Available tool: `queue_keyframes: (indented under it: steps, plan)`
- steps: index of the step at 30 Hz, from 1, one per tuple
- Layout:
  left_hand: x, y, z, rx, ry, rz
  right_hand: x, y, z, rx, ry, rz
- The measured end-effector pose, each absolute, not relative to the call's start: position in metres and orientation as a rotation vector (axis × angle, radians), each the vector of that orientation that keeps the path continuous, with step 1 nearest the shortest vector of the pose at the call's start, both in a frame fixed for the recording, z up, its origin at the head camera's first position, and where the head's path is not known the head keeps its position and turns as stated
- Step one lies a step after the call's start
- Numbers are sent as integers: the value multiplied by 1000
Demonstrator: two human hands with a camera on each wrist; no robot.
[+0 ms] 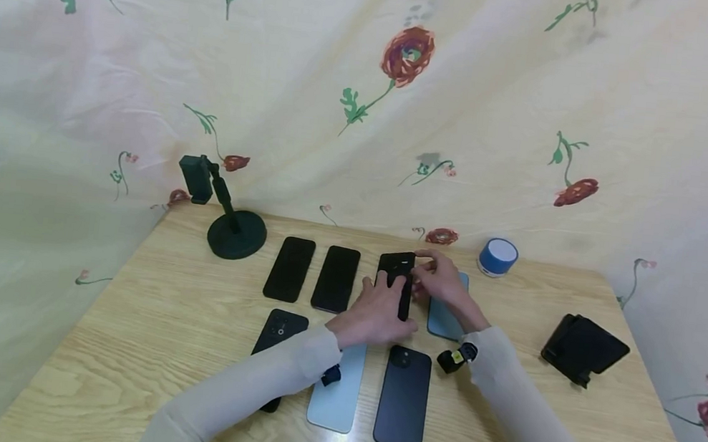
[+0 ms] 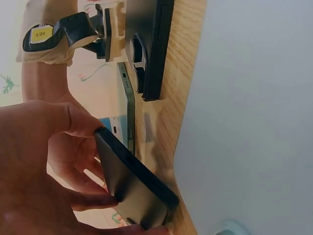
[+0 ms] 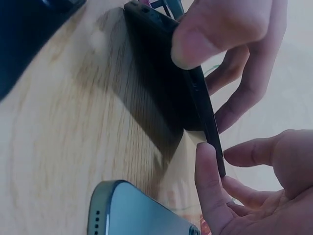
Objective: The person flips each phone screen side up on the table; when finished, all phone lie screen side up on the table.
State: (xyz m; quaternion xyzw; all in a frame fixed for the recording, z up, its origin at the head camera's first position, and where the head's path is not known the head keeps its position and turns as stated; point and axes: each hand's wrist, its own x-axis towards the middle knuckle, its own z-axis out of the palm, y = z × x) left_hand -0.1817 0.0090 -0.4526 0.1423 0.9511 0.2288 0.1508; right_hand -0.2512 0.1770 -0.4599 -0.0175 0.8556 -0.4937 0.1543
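Observation:
A black smartphone [image 1: 397, 260] is tilted, one long side raised off the table, its back up. My left hand [image 1: 379, 314] spans it, thumb at the near end and fingers on the back. From the far right, my right hand [image 1: 441, 280] pinches the phone's edge between thumb and fingers. In the right wrist view, a shadow lies under the raised smartphone [image 3: 156, 63]; the left wrist view shows the back of the smartphone [image 2: 134, 181]. A light blue smartphone [image 1: 445, 322] lies just under my right hand.
Two black smartphones [image 1: 289, 269] lie to the left. Nearer are a black smartphone [image 1: 281, 325] and pale blue smartphone [image 1: 335, 403], partly under my left forearm, and a dark blue smartphone [image 1: 402, 406]. Around them stand a black stand [image 1: 237, 234], a blue-and-white cylinder [image 1: 498, 258] and a black folded holder [image 1: 583, 349].

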Motion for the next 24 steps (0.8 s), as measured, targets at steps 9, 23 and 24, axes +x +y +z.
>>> queue_keyframes:
  steps: [9,23,24]
  plan:
    - [-184,-1,-453,458,2703,783,-243,176,-455,-46,2386,-1537]
    - [-186,-18,-456,512,2573,1128,-233,178,-454,-143,2308,-1605]
    - [-186,-19,-456,514,2568,1137,-233,178,-454,-152,2302,-1600]
